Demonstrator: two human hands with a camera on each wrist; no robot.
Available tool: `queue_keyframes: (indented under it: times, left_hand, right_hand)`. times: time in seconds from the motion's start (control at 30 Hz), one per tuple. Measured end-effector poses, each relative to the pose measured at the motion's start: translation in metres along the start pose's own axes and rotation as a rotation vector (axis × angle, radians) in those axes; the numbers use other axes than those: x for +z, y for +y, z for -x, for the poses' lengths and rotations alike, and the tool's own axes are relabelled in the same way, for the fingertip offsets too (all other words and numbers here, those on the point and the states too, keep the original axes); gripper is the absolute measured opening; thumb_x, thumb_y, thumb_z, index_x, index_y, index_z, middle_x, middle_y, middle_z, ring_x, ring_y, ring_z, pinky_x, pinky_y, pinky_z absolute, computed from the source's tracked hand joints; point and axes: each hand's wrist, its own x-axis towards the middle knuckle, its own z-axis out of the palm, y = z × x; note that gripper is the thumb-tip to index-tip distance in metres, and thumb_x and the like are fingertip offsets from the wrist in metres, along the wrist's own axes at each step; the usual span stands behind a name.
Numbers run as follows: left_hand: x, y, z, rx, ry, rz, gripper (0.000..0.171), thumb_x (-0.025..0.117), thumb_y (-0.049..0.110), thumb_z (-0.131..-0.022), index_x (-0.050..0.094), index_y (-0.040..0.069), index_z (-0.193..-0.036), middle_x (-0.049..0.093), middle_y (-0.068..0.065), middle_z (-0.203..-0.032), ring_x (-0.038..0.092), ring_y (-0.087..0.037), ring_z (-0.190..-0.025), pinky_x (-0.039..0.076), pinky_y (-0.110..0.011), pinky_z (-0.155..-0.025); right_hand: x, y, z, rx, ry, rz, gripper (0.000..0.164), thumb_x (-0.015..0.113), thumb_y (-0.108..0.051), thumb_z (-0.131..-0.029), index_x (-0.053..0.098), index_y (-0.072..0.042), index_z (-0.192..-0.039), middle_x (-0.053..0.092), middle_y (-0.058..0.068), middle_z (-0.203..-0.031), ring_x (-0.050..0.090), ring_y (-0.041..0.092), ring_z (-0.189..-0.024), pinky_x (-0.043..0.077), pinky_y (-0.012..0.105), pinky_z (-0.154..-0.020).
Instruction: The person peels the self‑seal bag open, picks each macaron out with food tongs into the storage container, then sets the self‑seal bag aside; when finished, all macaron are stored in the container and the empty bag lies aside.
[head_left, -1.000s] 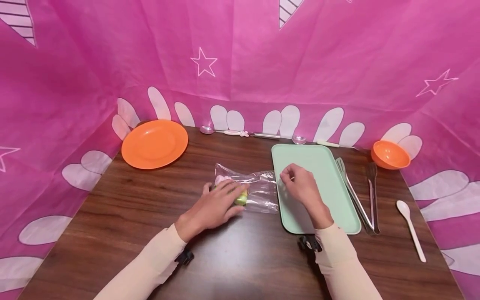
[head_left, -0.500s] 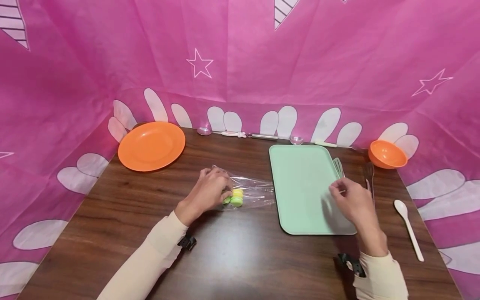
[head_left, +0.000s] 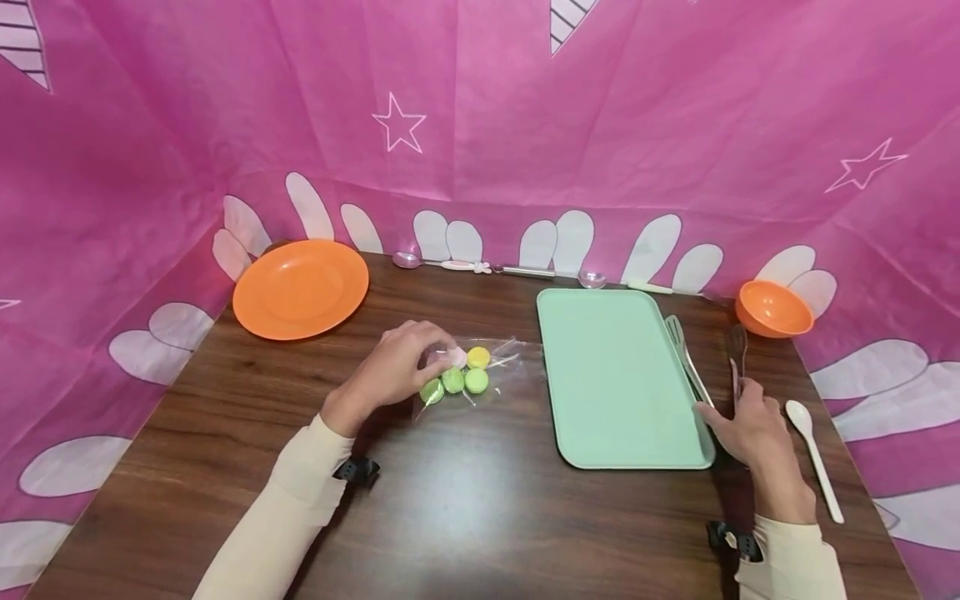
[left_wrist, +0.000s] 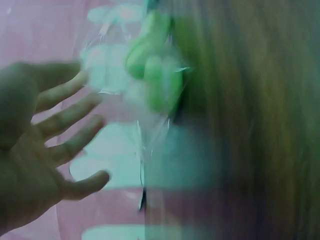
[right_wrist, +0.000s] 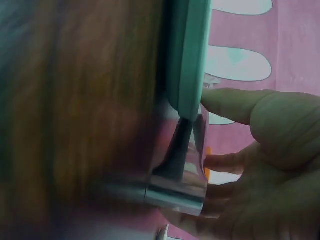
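From above, the head view faces forward and down over the table [head_left: 465, 533]. Each wrist view sits low and close, facing the backdrop [head_left: 510, 125]: the left apparently shares the green pieces [head_left: 453, 381] with the head view, though blurred; the right, the tongs [right_wrist: 177, 196].

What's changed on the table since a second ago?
The right hand moved right, from over the tray to the tongs; no firm grip shows. The left hand drew left, uncovering more of the clear bag. Tray, orange plate, orange bowl and white spoon stayed put.
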Motion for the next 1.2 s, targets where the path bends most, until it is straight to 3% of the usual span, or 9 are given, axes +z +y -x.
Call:
queue_keyframes:
  times: [0.17, 0.3, 0.4, 0.53, 0.67, 0.77, 0.93, 1.03, 1.2]
  left_hand:
    - [-0.002, -0.012, 0.001, 0.002, -0.147, -0.027, 0.028, 0.084, 0.019, -0.093, 0.08, 0.012, -0.121, 0.072, -0.01, -0.134, 0.062, -0.033, -0.128, 0.046, -0.065, -0.11]
    - [-0.005, -0.017, -0.001, -0.019, -0.193, -0.062, 0.039, 0.086, 0.022, -0.092, 0.077, 0.013, -0.129, 0.071, -0.009, -0.139, 0.062, -0.032, -0.129, 0.047, -0.062, -0.111]
    - [-0.011, -0.023, -0.001, -0.066, -0.187, -0.082, 0.046, 0.089, 0.02, -0.09, 0.075, 0.013, -0.133, 0.071, -0.008, -0.138, 0.063, -0.03, -0.125, 0.049, -0.059, -0.112]
    - [-0.012, -0.033, -0.003, -0.086, -0.184, -0.077, 0.036, 0.089, 0.018, -0.09, 0.08, 0.014, -0.124, 0.076, -0.005, -0.127, 0.066, -0.027, -0.118, 0.052, -0.052, -0.109]
    - [-0.003, -0.039, -0.006, -0.049, -0.148, -0.074, 0.021, 0.086, 0.018, -0.092, 0.083, 0.014, -0.113, 0.081, -0.004, -0.112, 0.071, -0.024, -0.105, 0.057, -0.046, -0.102]
    - [0.001, -0.041, -0.007, -0.014, -0.111, -0.124, 0.014, 0.084, 0.018, -0.094, 0.084, 0.014, -0.107, 0.082, -0.002, -0.106, 0.072, -0.023, -0.099, 0.056, -0.047, -0.1]
    - [-0.002, -0.041, -0.005, 0.027, -0.12, -0.184, 0.006, 0.079, 0.021, -0.099, 0.081, 0.017, -0.103, 0.078, 0.0, -0.102, 0.068, -0.022, -0.099, 0.05, -0.051, -0.102]
    - [-0.008, -0.04, -0.001, 0.066, -0.094, -0.145, 0.001, 0.078, 0.019, -0.099, 0.078, 0.02, -0.099, 0.073, 0.002, -0.096, 0.063, -0.02, -0.097, 0.048, -0.049, -0.099]
    - [-0.016, -0.041, 0.005, 0.11, -0.055, -0.043, 0.005, 0.078, 0.014, -0.097, 0.078, 0.019, -0.097, 0.064, 0.005, -0.084, 0.055, -0.014, -0.082, 0.045, -0.037, -0.083]
  right_hand:
    - [0.002, -0.007, -0.011, 0.014, -0.057, 0.011, 0.11, 0.068, -0.044, -0.103, 0.0, 0.02, -0.16, 0.018, 0.059, -0.15, 0.024, 0.075, -0.139, 0.031, 0.085, -0.11]
    - [0.005, -0.012, -0.014, 0.014, -0.072, 0.018, 0.107, 0.068, -0.039, -0.103, 0.0, 0.02, -0.16, 0.019, 0.059, -0.149, 0.025, 0.075, -0.138, 0.032, 0.083, -0.11]
    - [0.007, -0.013, -0.014, -0.011, -0.065, 0.011, 0.102, 0.068, -0.033, -0.103, 0.002, 0.022, -0.159, 0.022, 0.059, -0.147, 0.028, 0.075, -0.136, 0.033, 0.082, -0.111]
    - [0.006, -0.012, -0.013, -0.02, -0.044, -0.004, 0.098, 0.067, -0.028, -0.102, 0.005, 0.022, -0.158, 0.025, 0.058, -0.146, 0.03, 0.074, -0.135, 0.032, 0.082, -0.111]
    - [0.004, -0.011, -0.013, -0.011, -0.042, -0.018, 0.095, 0.065, -0.028, -0.103, 0.006, 0.024, -0.156, 0.026, 0.058, -0.146, 0.031, 0.073, -0.135, 0.032, 0.082, -0.112]
    - [0.002, -0.01, -0.012, -0.002, -0.048, -0.021, 0.095, 0.064, -0.03, -0.103, 0.006, 0.024, -0.156, 0.027, 0.057, -0.146, 0.031, 0.072, -0.134, 0.033, 0.082, -0.111]
    - [-0.001, -0.01, -0.008, 0.009, -0.062, -0.024, 0.094, 0.063, -0.029, -0.103, 0.007, 0.025, -0.155, 0.03, 0.056, -0.144, 0.036, 0.072, -0.132, 0.036, 0.08, -0.11]
    - [-0.007, -0.008, -0.005, 0.019, -0.071, -0.036, 0.094, 0.061, -0.031, -0.104, 0.007, 0.025, -0.155, 0.034, 0.056, -0.141, 0.041, 0.072, -0.127, 0.04, 0.079, -0.106]
    - [-0.025, 0.002, 0.004, 0.011, 0.063, -0.007, 0.074, 0.062, -0.03, -0.101, 0.033, 0.026, -0.139, 0.051, 0.052, -0.118, 0.054, 0.069, -0.104, 0.049, 0.071, -0.086]
